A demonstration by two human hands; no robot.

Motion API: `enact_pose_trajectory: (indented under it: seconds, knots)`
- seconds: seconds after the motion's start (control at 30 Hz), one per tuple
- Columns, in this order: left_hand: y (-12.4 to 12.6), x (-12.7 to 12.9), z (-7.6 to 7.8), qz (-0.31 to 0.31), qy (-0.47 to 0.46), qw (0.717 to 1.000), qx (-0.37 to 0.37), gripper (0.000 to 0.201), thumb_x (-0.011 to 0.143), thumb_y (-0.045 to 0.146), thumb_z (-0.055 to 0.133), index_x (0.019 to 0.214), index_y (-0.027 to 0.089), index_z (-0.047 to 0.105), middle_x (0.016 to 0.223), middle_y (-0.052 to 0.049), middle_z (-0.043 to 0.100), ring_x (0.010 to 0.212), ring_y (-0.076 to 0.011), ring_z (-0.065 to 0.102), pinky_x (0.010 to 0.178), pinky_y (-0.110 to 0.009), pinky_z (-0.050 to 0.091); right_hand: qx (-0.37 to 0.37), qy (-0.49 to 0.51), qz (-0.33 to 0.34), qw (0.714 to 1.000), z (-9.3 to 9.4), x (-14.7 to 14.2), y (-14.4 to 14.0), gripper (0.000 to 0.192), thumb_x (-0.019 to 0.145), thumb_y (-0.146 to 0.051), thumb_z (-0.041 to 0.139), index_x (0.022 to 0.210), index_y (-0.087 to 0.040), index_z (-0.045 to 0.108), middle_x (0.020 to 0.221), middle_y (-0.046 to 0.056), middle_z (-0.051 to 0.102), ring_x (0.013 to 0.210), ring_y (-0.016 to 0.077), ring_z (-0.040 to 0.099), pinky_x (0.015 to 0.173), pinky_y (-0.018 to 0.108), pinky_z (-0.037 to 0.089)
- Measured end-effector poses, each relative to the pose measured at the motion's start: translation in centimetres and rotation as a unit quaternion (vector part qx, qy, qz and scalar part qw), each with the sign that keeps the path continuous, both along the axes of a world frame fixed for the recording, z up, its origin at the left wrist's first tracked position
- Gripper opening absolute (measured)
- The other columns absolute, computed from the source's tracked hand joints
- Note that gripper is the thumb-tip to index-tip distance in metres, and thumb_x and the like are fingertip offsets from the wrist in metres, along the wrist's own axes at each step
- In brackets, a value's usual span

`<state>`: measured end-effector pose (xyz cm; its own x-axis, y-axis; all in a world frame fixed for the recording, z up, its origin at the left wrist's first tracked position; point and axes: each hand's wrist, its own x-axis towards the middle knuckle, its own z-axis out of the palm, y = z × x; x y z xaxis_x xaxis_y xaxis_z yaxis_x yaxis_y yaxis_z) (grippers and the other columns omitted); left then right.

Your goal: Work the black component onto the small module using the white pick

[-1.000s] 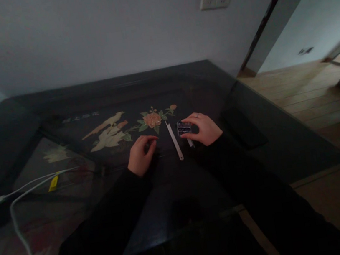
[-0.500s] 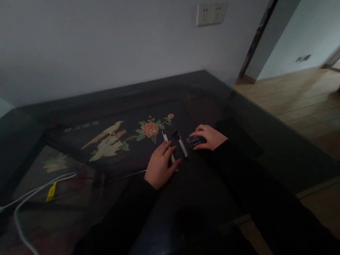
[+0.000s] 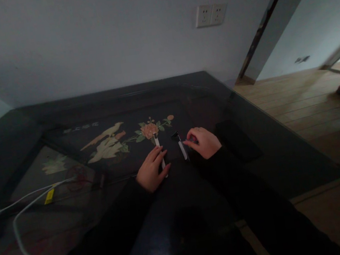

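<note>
Item: slim white strip (image 3: 160, 151), lying lengthwise on the dark glass-topped table (image 3: 273, 142), its far end touching the inlaid flower (image 3: 149, 129). It is pressed flat under the fingers of the left hand (image 3: 151, 170), which is laid palm down with fingers extended and close together. Second item: a short tool with a black head and pale handle (image 3: 180, 145), just beside the strip, apart from it. The handle end is met by the fingertips of the right hand (image 3: 203, 142), curled in a loose pinch (whether anything small is kept under the palm cannot be told). Step in hand, as judged: two pieces being set side by side and steadied. A firmer pinch on the tool's handle would be called for before lifting. Also present: white cable (image 3: 19, 207), wall socket (image 3: 210, 14).
</note>
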<state>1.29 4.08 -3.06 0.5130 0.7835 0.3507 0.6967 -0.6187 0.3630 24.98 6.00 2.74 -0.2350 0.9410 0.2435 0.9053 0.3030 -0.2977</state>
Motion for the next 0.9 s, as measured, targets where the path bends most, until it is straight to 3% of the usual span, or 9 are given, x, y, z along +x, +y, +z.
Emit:
enact_pose_trajectory:
  seconds: [0.13, 0.23, 0.43, 0.9]
  knots:
    - [0.0, -0.1, -0.1, -0.014, -0.008, 1.0, 0.003, 0.044, 0.09, 0.033, 0.052, 0.13, 0.014, 0.053, 0.138, -0.019, 0.052, 0.135, -0.0317, 0.042, 0.107, -0.052, 0.042, -0.031, -0.13, -0.026, 0.991, 0.5, -4.0, -2.3, 0.021, 0.091, -0.034, 0.054, 0.104, -0.018, 0.058, 0.09, 0.01, 0.07, 0.087, 0.0237, 0.065, 0.073, 0.032, 0.045]
    - [-0.1, 0.0, -0.1, -0.015, -0.01, 1.0, 0.007, 0.043, 0.09, 0.033, 0.052, 0.129, 0.016, 0.053, 0.137, -0.018, 0.053, 0.135, -0.031, 0.042, 0.107, -0.053, 0.042, -0.047, -0.159, -0.031, 0.986, 0.1, -5.2, -2.8, 0.023, 0.091, -0.026, 0.052, 0.11, -0.015, 0.056, 0.094, 0.015, 0.072, 0.09, 0.0274, 0.067, 0.074, 0.035, 0.047]
    - [-0.3, 0.0, -0.1, -0.013, 0.002, 1.0, 0.004, 0.044, 0.091, 0.034, 0.05, 0.128, 0.01, 0.054, 0.138, -0.021, 0.052, 0.135, -0.0318, 0.042, 0.108, -0.051, 0.041, -0.065, -0.175, -0.052, 0.981, -0.5, -5.3, -2.4, 0.023, 0.094, -0.016, 0.039, 0.111, -0.016, 0.054, 0.091, 0.014, 0.073, 0.087, 0.0264, 0.07, 0.071, 0.034, 0.049]
    - [-0.2, 0.1, -0.3, -0.015, -0.001, 1.0, 0.017, 0.041, 0.09, 0.032, 0.051, 0.126, 0.012, 0.055, 0.137, -0.02, 0.052, 0.134, -0.032, 0.042, 0.108, -0.052, 0.041, -0.097, -0.16, -0.049, 0.981, -0.5, -6.5, -2.7, 0.022, 0.094, -0.017, 0.038, 0.111, -0.014, 0.05, 0.094, 0.013, 0.074, 0.087, 0.025, 0.071, 0.068, 0.031, 0.05]
